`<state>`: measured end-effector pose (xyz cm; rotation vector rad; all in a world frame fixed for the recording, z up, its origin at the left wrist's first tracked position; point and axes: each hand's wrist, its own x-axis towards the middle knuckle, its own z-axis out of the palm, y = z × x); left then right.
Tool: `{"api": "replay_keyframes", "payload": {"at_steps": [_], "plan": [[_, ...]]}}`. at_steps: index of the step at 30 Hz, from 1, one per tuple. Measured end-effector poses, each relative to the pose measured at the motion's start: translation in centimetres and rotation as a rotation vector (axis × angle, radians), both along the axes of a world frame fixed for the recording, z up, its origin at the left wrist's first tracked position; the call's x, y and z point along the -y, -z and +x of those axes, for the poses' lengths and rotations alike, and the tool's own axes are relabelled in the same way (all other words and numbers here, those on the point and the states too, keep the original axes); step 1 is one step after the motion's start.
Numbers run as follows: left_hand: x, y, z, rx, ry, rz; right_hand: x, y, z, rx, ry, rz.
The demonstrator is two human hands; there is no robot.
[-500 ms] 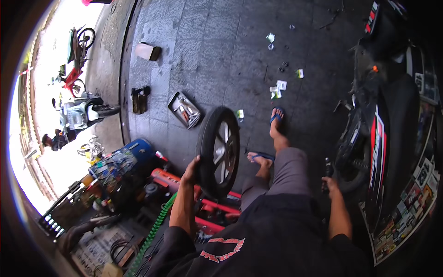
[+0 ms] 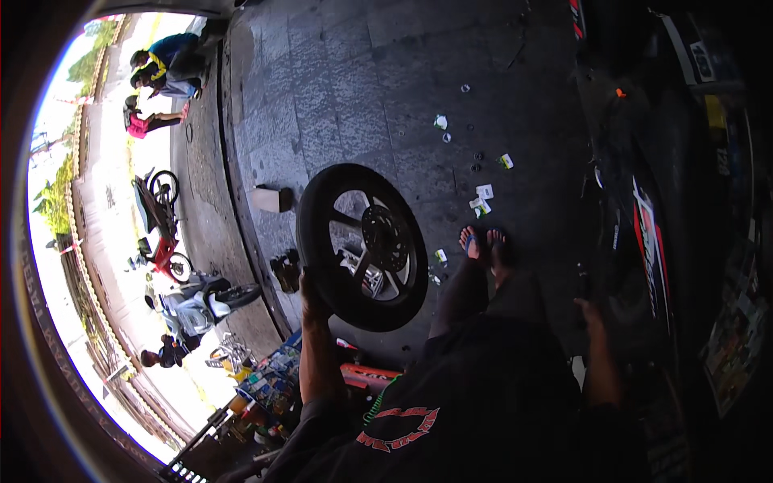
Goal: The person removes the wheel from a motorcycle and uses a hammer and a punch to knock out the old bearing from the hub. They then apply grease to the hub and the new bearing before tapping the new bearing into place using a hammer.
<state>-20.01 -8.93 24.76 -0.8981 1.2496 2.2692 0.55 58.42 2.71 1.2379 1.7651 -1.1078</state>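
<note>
My left hand [image 2: 312, 299] grips the tyre edge of a motorcycle wheel [image 2: 385, 240], holding it up off the floor. The wheel has a black tyre, dark spokes and a brake disc facing me. My right hand [image 2: 594, 315] is low on the right, its fingers closed round a dark slim tool [image 2: 582, 282] that points away from me. Shadow hides most of the tool, so its exact kind is unclear. Through the spokes, part of a tray of metal tools [image 2: 369, 280] shows on the floor.
A motorcycle [image 2: 648, 241] stands along the right side. Small packets [image 2: 481, 201] and loose parts lie on the dark tiled floor. Left of the wheel are a box [image 2: 272, 199] and a dark part [image 2: 286, 270]. A cluttered bench [image 2: 270, 386] is at lower left; people [image 2: 165, 64] are outside.
My view has turned, bringing the people outside into sight. The wheel has swung from nearly edge-on to face me more fully. My feet now stand side by side.
</note>
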Motion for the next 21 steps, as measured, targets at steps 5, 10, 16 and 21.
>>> {"api": "replay_keyframes", "payload": {"at_steps": [5,10,16,21], "plan": [[0.0,1.5,-12.2,-0.037,0.098,-0.131,0.0,0.6,-3.2,-0.110,0.272,-0.181],[1.2,9.0,-23.9,0.013,0.211,-0.090,2.5,-0.5,-15.6,-0.095,0.330,-0.232],[1.0,8.5,-30.5,0.201,0.337,-0.379,3.2,-5.4,-30.1,0.102,0.122,-0.306],[-2.1,12.2,-32.7,0.122,0.375,-0.440,-2.5,-3.2,-44.5,0.287,-0.427,-0.022]]}}
